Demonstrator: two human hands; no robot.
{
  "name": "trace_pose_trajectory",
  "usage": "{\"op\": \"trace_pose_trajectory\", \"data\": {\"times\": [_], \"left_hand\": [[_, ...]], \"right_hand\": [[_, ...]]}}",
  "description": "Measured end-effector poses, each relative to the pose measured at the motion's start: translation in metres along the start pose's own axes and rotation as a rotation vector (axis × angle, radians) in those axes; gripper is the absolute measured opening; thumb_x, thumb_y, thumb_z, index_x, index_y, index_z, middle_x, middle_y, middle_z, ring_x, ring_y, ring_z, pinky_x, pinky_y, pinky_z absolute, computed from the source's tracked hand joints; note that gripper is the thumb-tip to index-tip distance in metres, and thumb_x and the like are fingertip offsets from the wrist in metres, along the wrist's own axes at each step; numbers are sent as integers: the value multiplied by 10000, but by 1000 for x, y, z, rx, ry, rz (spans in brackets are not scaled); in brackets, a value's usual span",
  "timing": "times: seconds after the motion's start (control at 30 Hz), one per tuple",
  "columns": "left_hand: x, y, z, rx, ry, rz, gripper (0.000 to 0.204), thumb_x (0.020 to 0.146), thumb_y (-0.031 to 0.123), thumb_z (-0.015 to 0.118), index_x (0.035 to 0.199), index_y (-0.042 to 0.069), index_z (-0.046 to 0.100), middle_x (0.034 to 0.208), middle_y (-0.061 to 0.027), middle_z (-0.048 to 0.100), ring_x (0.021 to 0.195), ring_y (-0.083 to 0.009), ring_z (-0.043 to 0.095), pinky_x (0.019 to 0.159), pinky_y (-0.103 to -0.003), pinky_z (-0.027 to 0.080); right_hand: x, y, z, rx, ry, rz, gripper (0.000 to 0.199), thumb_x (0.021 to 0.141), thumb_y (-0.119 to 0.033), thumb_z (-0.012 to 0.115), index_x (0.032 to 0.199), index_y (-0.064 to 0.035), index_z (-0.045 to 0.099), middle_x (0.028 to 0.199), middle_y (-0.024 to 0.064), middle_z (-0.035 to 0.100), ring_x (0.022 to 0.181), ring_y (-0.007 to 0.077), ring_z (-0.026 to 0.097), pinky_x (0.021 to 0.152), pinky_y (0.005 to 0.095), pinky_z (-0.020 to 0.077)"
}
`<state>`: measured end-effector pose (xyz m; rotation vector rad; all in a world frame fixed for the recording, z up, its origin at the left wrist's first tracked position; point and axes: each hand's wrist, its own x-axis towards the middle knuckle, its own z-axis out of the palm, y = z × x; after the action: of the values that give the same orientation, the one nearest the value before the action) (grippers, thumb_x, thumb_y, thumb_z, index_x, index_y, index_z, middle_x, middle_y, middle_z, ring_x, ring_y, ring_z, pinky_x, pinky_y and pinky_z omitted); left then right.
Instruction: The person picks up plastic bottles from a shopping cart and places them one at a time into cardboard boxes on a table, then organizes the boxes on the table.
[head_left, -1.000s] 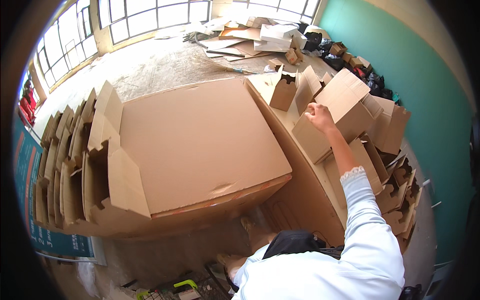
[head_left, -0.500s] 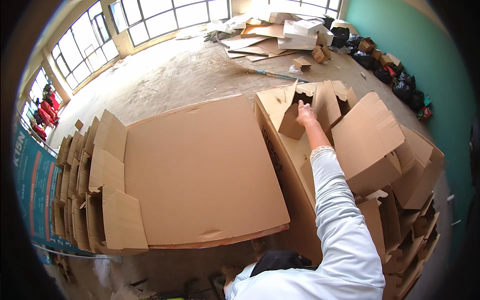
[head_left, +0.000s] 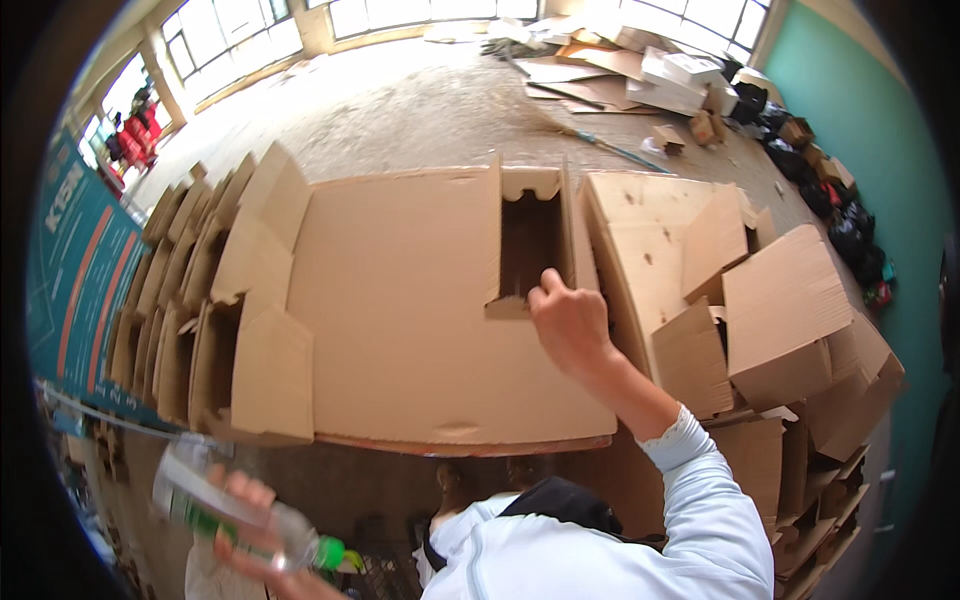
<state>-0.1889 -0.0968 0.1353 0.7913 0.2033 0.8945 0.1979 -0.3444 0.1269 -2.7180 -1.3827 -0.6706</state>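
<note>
With left hand [head_left: 250, 567] clasps clear green-capped plastic bottle [head_left: 205, 512], lower left; with right hand [head_left: 575, 322], apart, pinches brown cardboard box [head_left: 532, 230], centre.

A: light's pouring in from blown-out windows [head_left: 380, 18] up top?
B: yep, pale floor [head_left: 380, 90] glares too. Plastic bottle [head_left: 287, 535] lower left is smeary, fisheye edges bend into black.

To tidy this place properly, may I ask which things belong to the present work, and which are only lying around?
Job in hand, it seems:
- open carton in the right hand
- bottle in the left hand
- large box under the carton

Apparently lying about:
- broom
- black bags
- cardboard heap
</note>
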Motion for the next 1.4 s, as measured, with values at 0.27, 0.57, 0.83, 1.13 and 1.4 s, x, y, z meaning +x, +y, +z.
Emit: {"op": "trace_pose_trajectory", "data": {"times": [0.27, 0.57, 0.83, 1.13, 1.4], "left_hand": [[91, -95, 141, 3, -355, -564, 563, 808, 284, 625, 1253, 1, 426, 997, -85, 583, 866, -182, 592, 747, -343, 515], [120, -159, 133, 557, -133, -181, 557, 770, 217, 711, 1189, -3, 419, 926, -85, 586, 817, -127, 599, 678, -284, 527], [113, -164, 164, 544, -102, 36, 625, 762, 221, 739, 1218, 5, 368, 908, -100, 585, 790, -139, 603, 681, -276, 528], [78, -188, 159, 1541, -294, -213, 834, 634, 361, 778, 1188, -97, 357, 848, -231, 625, 747, -336, 659, 705, -378, 526], [108, -206, 148, 1912, -499, -667, 960, 550, 439, 769, 1152, -191, 365, 1009, -303, 582, 995, -365, 593, 832, -382, 502]], "right_hand": [[-31, -142, -28, 264, -177, -113, 64, 651, -65, 623, 659, -86, 562, 690, 85, 542, 529, 186, 621, 435, 268, 459], [-68, -126, -34, 748, -123, -78, 71, 821, -108, 596, 859, -50, 584, 816, 92, 599, 567, 246, 622, 469, 325, 493], [-16, -70, 14, 555, -215, 281, 486, 759, -310, 685, 1058, 21, 489, 837, 173, 626, 753, 333, 630, 676, 415, 503], [-10, -73, 42, 1253, -459, 480, 520, 760, -36, 486, 1210, 194, 364, 631, 227, 597, 563, 304, 629, 536, 372, 503], [-25, -87, 46, 1395, -252, 473, 504, 761, -3, 464, 1228, 156, 363, 578, 201, 556, 477, 236, 587, 473, 353, 460]]}}
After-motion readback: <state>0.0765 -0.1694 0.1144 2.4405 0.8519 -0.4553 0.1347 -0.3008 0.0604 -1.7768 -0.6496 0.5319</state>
